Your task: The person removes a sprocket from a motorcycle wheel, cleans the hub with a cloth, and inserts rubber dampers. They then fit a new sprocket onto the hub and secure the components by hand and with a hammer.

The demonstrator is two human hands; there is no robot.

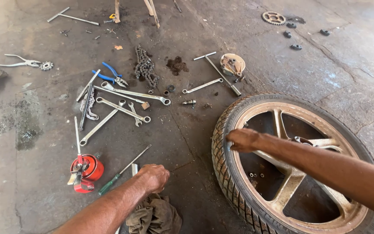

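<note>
1. On the concrete floor [195,143], I've got one wheel [291,173] lying flat at the right, tyre on.
2. My right hand [244,139] rests on the tyre's near-left edge, fingers curled; can't tell if it's holding anything.
3. My left hand [153,177] is fisted on one dirty rag [154,216], beside one green screwdriver [122,171].
4. One red oil can [85,170] further left.
5. I count roughly four spanners [122,109], one blue pliers [110,76], one chain [145,67].

We see the wheel [291,169] flat on the floor [195,143] at right, right hand [243,139] on its tyre. Left of it, left hand [153,177] sits above the rag [154,216]; oil can [85,170] further left, spanners [117,106] behind.
</note>
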